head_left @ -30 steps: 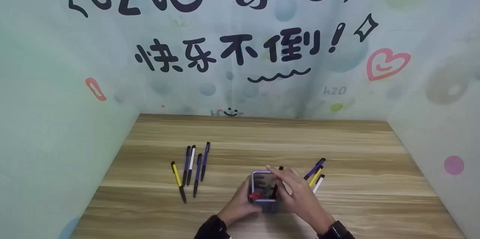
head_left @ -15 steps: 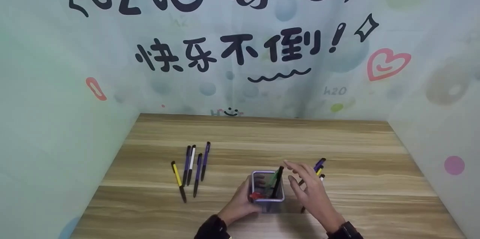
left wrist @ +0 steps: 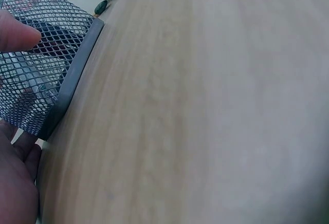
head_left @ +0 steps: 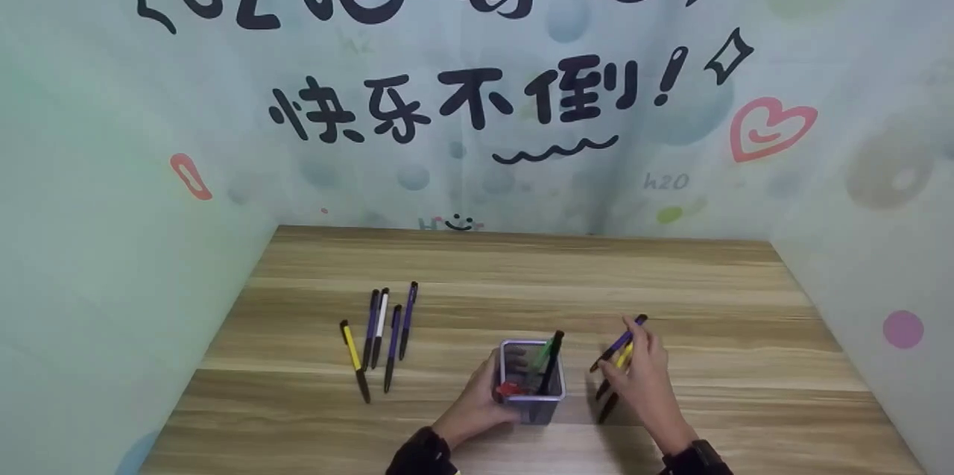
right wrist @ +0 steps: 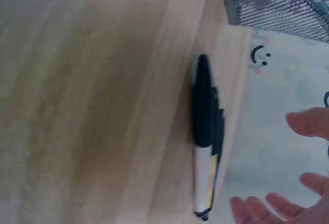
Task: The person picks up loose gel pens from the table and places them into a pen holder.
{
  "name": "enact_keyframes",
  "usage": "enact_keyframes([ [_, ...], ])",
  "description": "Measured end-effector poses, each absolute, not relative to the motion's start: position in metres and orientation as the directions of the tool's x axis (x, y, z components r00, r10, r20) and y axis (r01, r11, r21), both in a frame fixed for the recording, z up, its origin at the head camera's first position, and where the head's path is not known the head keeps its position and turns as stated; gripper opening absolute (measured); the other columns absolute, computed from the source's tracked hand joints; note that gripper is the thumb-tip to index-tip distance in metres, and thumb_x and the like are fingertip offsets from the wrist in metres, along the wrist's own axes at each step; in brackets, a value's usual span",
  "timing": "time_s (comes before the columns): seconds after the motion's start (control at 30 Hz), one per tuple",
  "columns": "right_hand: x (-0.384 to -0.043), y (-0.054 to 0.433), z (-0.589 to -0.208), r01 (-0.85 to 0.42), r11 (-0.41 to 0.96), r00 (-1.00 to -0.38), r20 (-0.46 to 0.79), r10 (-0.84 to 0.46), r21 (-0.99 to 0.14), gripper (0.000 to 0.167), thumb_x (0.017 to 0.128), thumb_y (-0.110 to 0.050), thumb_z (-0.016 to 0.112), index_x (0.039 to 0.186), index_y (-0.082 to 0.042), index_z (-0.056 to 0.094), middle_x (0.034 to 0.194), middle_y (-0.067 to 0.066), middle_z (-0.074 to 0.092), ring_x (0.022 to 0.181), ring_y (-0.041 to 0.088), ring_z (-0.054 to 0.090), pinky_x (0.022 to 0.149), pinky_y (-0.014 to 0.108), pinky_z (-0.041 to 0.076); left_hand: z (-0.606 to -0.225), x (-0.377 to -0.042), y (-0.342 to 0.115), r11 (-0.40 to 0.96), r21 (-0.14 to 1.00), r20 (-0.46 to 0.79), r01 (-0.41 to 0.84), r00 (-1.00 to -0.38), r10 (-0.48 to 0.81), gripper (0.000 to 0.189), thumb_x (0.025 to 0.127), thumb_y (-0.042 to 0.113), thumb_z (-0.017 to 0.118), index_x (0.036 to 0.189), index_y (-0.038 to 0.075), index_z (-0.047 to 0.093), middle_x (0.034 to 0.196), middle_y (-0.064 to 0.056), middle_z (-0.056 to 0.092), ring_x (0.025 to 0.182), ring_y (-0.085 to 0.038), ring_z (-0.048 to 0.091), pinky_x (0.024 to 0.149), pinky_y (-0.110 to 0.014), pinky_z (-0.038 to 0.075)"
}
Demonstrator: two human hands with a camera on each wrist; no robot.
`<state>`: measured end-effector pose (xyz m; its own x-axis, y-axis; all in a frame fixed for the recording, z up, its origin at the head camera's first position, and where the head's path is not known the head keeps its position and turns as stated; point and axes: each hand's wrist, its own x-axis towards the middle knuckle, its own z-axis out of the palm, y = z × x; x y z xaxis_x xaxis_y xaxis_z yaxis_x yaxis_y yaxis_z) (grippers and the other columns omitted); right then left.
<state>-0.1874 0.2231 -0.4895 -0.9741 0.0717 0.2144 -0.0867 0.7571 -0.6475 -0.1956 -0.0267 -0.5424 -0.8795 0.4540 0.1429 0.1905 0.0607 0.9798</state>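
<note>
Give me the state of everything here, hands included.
Square grey mesh holder: upright, partly filled.
Black pen-shaped item: leaning inside it.
Five slim yellow, white and purple pens: lying loose.
Three purple, yellow and white pens: lying together.
Left hand: gripping the holder.
Right hand: empty.

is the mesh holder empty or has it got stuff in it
Not empty: in the head view a black pen leans inside the mesh holder, with something green beside it and something red within the rim.

Right hand (head_left: 647, 376) partly hides pens (head_left: 624, 354); wrist views crop mesh holder (left wrist: 56, 44).
</note>
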Motion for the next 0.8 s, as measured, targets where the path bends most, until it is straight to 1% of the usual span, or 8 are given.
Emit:
enact_keyframes([
  [0.17,-0.188,0.232,-0.495,0.083,0.743,-0.992,0.014,0.123,-0.664,0.080,0.078,-0.007,0.068,0.142,0.004,0.021,0.129,0.039,0.027,0.119,0.055,0.032,0.092,0.060,0.040,-0.542,-0.196,-0.026,0.058,0.980,0.144,0.190,-0.881,0.450,0.090,0.060,0.006,0.080,0.137,0.018,0.036,0.133,-0.005,0.049,0.127,-0.026,0.041,0.112,-0.049,0.023],
  [0.3,-0.191,0.237,-0.500,0.155,0.767,-0.987,-0.069,0.143,-0.622,0.079,0.078,-0.007,0.067,0.140,0.007,0.021,0.128,0.042,0.025,0.116,0.056,0.034,0.090,0.059,0.042,-0.542,-0.196,-0.027,0.066,0.978,0.148,0.197,-0.883,0.445,0.089,0.060,0.009,0.082,0.136,0.018,0.037,0.132,-0.005,0.050,0.127,-0.026,0.041,0.111,-0.049,0.024],
  [0.4,-0.192,0.240,-0.502,0.179,0.784,-0.984,-0.097,0.151,-0.594,0.077,0.076,-0.004,0.067,0.139,0.008,0.025,0.124,0.040,0.029,0.109,0.051,0.040,0.082,0.052,0.047,-0.542,-0.196,-0.026,0.071,0.980,0.135,0.185,-0.887,0.443,0.088,0.059,0.008,0.082,0.135,0.018,0.037,0.132,-0.004,0.050,0.127,-0.025,0.041,0.112,-0.049,0.023],
  [0.53,-0.192,0.244,-0.502,0.193,0.788,-0.981,-0.123,0.150,-0.585,0.074,0.074,-0.001,0.066,0.137,0.011,0.028,0.118,0.038,0.032,0.091,0.037,0.047,0.068,0.040,0.049,-0.542,-0.196,-0.026,0.073,0.982,0.125,0.175,-0.887,0.445,0.088,0.060,0.006,0.080,0.136,0.018,0.037,0.133,-0.004,0.049,0.128,-0.025,0.041,0.112,-0.049,0.023],
  [0.67,-0.193,0.247,-0.500,0.196,0.808,-0.980,-0.140,0.141,-0.555,0.063,0.078,0.002,0.061,0.132,0.016,0.032,0.117,0.042,0.031,0.073,0.027,0.052,0.058,0.032,0.048,-0.542,-0.196,-0.025,0.088,0.978,0.129,0.188,-0.884,0.450,0.090,0.059,0.003,0.078,0.137,0.017,0.035,0.132,-0.004,0.049,0.127,-0.024,0.042,0.112,-0.047,0.024],
  [0.77,-0.193,0.248,-0.498,0.198,0.837,-0.979,-0.151,0.139,-0.509,0.059,0.080,0.001,0.059,0.130,0.017,0.034,0.114,0.042,0.038,0.070,0.026,0.052,0.055,0.032,0.047,-0.543,-0.196,-0.025,0.082,0.978,0.135,0.191,-0.882,0.452,0.092,0.058,0.001,0.077,0.138,0.017,0.034,0.133,-0.005,0.048,0.127,-0.025,0.042,0.112,-0.046,0.024],
  [0.8,-0.194,0.248,-0.498,0.202,0.843,-0.977,-0.157,0.142,-0.499,0.059,0.079,0.001,0.060,0.130,0.016,0.034,0.113,0.041,0.041,0.071,0.026,0.052,0.056,0.032,0.048,-0.543,-0.197,-0.025,0.075,0.979,0.136,0.189,-0.882,0.452,0.092,0.058,0.000,0.076,0.138,0.017,0.034,0.133,-0.005,0.048,0.127,-0.025,0.041,0.112,-0.047,0.024],
])
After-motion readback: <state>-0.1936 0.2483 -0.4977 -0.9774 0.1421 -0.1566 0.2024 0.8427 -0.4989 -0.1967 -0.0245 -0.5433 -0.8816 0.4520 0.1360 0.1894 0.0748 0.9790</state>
